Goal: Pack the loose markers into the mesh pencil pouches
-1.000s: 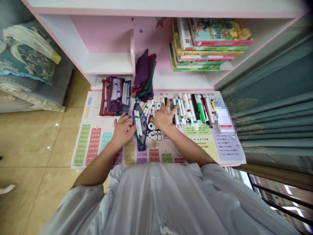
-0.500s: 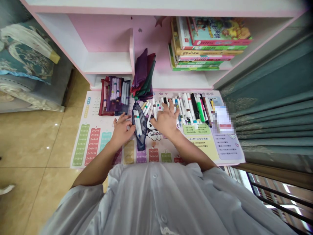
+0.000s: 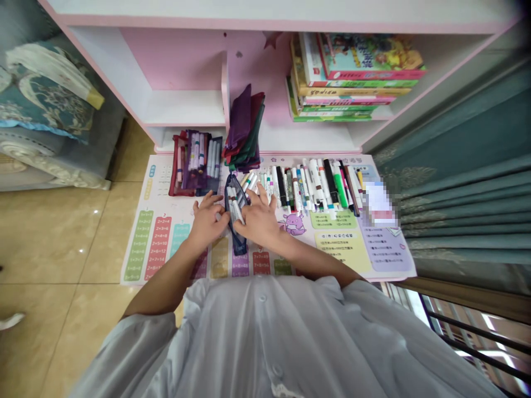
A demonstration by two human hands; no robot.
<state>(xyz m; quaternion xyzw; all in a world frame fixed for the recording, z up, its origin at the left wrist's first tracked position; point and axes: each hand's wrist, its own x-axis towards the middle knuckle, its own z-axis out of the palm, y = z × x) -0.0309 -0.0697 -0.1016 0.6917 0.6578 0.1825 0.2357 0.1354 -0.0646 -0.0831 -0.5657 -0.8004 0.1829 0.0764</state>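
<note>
Two bare hands work over one dark blue mesh pencil pouch (image 3: 238,243), which lies open on a colourful printed table mat (image 3: 161,237). Left hand (image 3: 206,219): forearm angled in from lower left, fingers curled, gripping the pouch's left edge. Right hand (image 3: 260,222): wrist bent inward, fingers half closed, pinching one white marker (image 3: 238,210) at the pouch mouth. Three filled pouches (image 3: 194,163) lie far left by the pink shelf (image 3: 182,61). One upright bundle of empty fabric pouches (image 3: 244,127) stands behind. Loose marker row (image 3: 319,185) on the right, too many to count. One book stack (image 3: 352,83) top right.
</note>
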